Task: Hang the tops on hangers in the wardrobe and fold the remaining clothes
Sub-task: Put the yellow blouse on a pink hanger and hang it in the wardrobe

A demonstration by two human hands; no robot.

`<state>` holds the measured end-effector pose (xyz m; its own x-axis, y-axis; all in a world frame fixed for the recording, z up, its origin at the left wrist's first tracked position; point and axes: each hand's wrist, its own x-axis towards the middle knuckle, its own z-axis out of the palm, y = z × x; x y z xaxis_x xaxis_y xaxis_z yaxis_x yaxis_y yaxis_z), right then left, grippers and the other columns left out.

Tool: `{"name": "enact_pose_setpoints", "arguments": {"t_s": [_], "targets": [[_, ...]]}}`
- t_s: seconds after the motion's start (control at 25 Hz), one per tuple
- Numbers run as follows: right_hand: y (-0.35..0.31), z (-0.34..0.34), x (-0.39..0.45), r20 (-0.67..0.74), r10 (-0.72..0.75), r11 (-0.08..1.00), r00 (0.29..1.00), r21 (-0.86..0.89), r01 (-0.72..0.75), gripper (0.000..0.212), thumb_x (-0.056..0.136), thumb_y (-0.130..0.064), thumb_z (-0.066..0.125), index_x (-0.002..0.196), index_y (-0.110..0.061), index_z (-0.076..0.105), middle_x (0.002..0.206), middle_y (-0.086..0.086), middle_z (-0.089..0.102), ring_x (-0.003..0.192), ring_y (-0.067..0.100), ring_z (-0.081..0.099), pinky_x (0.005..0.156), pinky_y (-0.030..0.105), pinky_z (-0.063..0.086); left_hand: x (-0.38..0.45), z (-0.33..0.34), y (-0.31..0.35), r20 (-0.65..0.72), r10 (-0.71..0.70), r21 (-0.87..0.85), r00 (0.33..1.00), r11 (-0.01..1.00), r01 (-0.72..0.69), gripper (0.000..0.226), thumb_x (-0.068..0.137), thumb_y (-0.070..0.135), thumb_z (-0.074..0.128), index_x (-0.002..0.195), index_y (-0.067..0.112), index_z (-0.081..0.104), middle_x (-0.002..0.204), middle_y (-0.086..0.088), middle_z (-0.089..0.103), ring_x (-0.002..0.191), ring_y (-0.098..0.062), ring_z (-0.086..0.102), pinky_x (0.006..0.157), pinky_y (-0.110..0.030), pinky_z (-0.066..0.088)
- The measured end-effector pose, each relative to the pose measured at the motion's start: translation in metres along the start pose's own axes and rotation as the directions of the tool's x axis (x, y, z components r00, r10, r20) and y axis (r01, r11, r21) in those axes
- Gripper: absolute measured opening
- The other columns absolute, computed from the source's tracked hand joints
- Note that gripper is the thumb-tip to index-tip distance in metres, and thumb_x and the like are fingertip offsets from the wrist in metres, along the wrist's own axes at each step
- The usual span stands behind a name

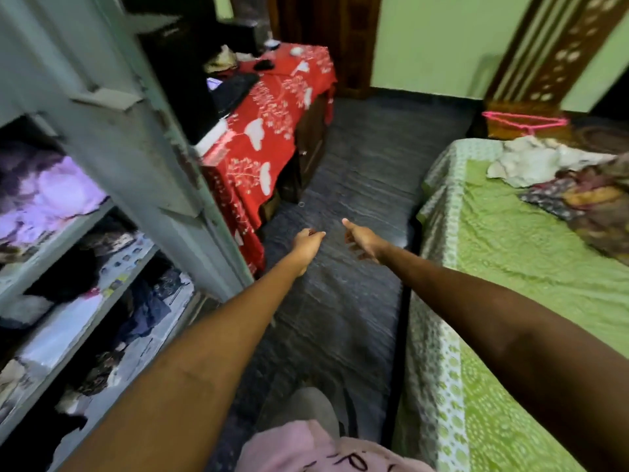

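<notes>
Your left hand (308,241) is loosely curled and your right hand (360,240) relaxed, both holding nothing. The clothes (561,178) lie heaped at the bed's (493,267) far edge, unfolded; a hanger (527,121) waits beyond.

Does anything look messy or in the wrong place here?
Yes. A heap of clothes lies unfolded on the green bed, and a pink hanger rests by the bed's head instead of in the wardrobe.
</notes>
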<state>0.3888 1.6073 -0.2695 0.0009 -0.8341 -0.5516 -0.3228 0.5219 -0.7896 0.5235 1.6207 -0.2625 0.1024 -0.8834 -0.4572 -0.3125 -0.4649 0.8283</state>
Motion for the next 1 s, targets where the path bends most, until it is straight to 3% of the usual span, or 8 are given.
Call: {"name": "enact_pose_setpoints", "arguments": {"t_s": [0.2,0.28,0.36,0.48,0.64,0.76,0.84,1.0], "targets": [[-0.004,-0.091,0.059,-0.149,0.088,0.99,0.985,0.122,-0.07,0.043,0.095,-0.054,0.035,0.11,-0.016,0.05,0.106,0.003,0.046,0.098,0.023,0.046,0.076,0.031,0.037,0.085,0.065,0.076,0.173,0.003,0.159,0.985,0.987,-0.031,0.044,0.097,0.029,0.048,0.131,0.001,0.046,0.135,-0.015,0.048,0.123,-0.031,0.044,0.095,-0.033,0.037],[-0.011,-0.132,0.089,-0.214,0.107,0.979,0.971,0.195,-0.065,0.046,0.093,-0.057,0.035,0.103,-0.016,0.056,0.088,-0.004,0.056,0.082,0.016,0.056,0.066,0.027,0.038,0.122,0.09,0.108,0.246,0.015,0.215,0.969,0.974,-0.07,0.044,0.097,0.032,0.047,0.131,0.003,0.045,0.137,-0.013,0.046,0.124,-0.031,0.043,0.096,-0.034,0.037],[-0.019,-0.169,0.109,-0.305,0.153,0.961,0.94,0.268,-0.069,0.041,0.093,-0.056,0.036,0.089,-0.02,0.053,0.067,-0.003,0.05,0.06,0.013,0.047,0.057,0.023,0.03,0.154,0.109,0.139,0.319,-0.02,0.274,0.948,0.959,-0.072,0.053,0.096,0.035,0.048,0.137,0.003,0.038,0.143,-0.015,0.04,0.128,-0.033,0.04,0.102,-0.038,0.036],[-0.03,-0.216,0.128,-0.418,0.199,0.941,0.886,0.333,-0.055,0.04,0.095,-0.053,0.037,0.099,-0.016,0.052,0.086,0.004,0.047,0.075,0.02,0.047,0.072,0.03,0.038,0.198,0.141,0.18,0.375,-0.009,0.34,0.927,0.932,-0.129,0.056,0.095,0.037,0.048,0.137,0.001,0.039,0.142,-0.019,0.041,0.127,-0.036,0.042,0.105,-0.043,0.037],[-0.023,-0.277,0.157,-0.499,0.3,0.897,0.813,0.437,-0.062,0.056,0.095,-0.052,0.038,0.126,-0.007,0.05,0.128,0.013,0.049,0.12,0.031,0.047,0.094,0.042,0.039,0.245,0.203,0.232,0.5,0.052,0.374,0.865,0.888,-0.269,0.046,0.097,0.032,0.046,0.127,-0.003,0.049,0.132,-0.024,0.05,0.122,-0.037,0.048,0.099,-0.041,0.041],[-0.014,-0.324,0.185,-0.528,0.346,0.866,0.776,0.499,-0.047,0.061,0.096,-0.051,0.036,0.136,-0.006,0.042,0.141,0.009,0.039,0.128,0.029,0.039,0.089,0.038,0.034,0.274,0.26,0.26,0.581,0.037,0.388,0.813,0.866,-0.316,0.044,0.097,0.029,0.046,0.122,-0.007,0.051,0.13,-0.027,0.051,0.12,-0.039,0.049,0.097,-0.042,0.042],[-0.009,-0.359,0.208,-0.552,0.359,0.862,0.753,0.506,-0.039,0.065,0.096,-0.052,0.035,0.142,-0.005,0.035,0.148,0.011,0.033,0.133,0.03,0.034,0.092,0.04,0.034,0.294,0.3,0.28,0.64,0.027,0.365,0.768,0.869,-0.334,0.039,0.098,0.029,0.045,0.125,0.001,0.049,0.127,-0.015,0.054,0.117,-0.032,0.05,0.092,-0.036,0.043],[0.001,-0.441,0.27,-0.554,0.405,0.835,0.727,0.548,-0.047,0.065,0.096,-0.052,0.034,0.145,-0.009,0.032,0.152,0.01,0.028,0.135,0.03,0.031,0.1,0.044,0.033,0.344,0.386,0.324,0.714,0.01,0.357,0.7,0.855,-0.377,0.018,0.099,0.025,0.043,0.106,0.011,0.052,0.097,0.0,0.049,0.091,-0.018,0.05,0.075,-0.025,0.041]]}}
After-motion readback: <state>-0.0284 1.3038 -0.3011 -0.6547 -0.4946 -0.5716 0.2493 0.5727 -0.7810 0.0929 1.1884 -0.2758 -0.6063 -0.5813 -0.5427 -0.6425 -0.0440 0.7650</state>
